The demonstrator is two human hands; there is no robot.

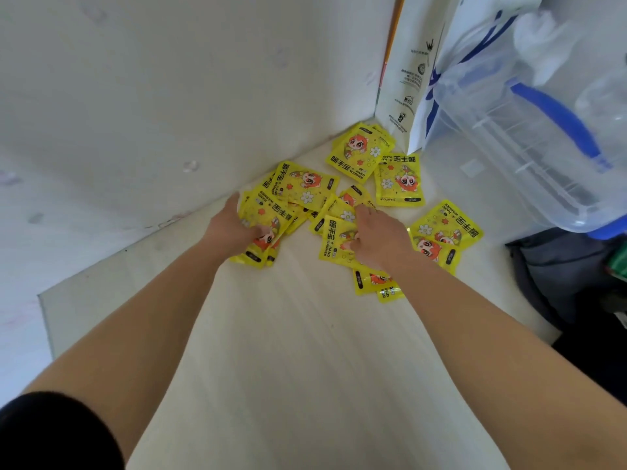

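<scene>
On the pale wood tabletop, head view: left hand grips a fanned stack of flat yellow foil hand-warmer packets, thumb on top, fingers curled round the far edge, close to the wall. Right hand, fingers curled down, pinches one more yellow packet, long axis running away from the person. The stack lies left of that packet w/ a short gap btw them, so the right hand is nearer to carry it over. Other loose packets lie beyond & to the right, near a clear plastic box w/ blue handle.
</scene>
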